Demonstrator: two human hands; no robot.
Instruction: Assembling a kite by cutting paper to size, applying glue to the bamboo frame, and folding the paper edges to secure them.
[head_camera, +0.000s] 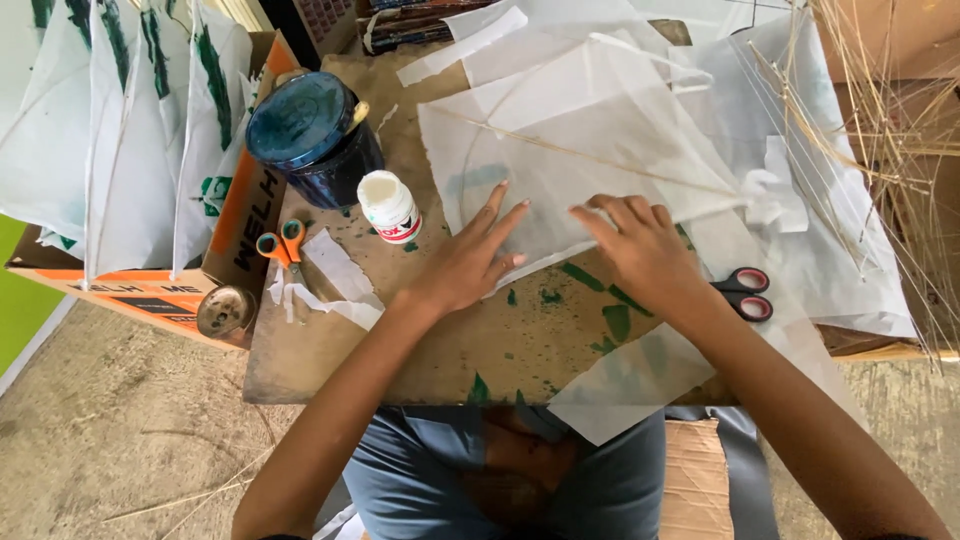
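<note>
I take the brown work board (440, 350) as the landmark for every position below.

The white tissue sheet (560, 170) lies flat across the far half of the board, with a thin stick (600, 162) running diagonally across it. My left hand (470, 262) rests palm down on the sheet's near edge, fingers spread wide; I judge that this pins the paper so it cannot slide. My right hand (640, 250) sits just beside it, fingers curled and pressed onto the same edge, apparently creasing or smoothing the fold. Neither hand grips anything.

Containers and labels:
- A small white bottle (390, 207) with a white cap and a red-and-white label band stands on the board's far-left area, left of the sheet.
- A dark blue lidded jar (315, 140) stands behind the bottle, at the board's far-left corner.
- An orange-and-brown cardboard box (180, 290) with dark block lettering abuts the board's left edge and holds white paper pieces with green markings.

Tools: orange-handled scissors (282, 246) lie at the board's left edge; red-and-black scissors (745, 292) lie at its right, just beyond my right wrist.
</note>
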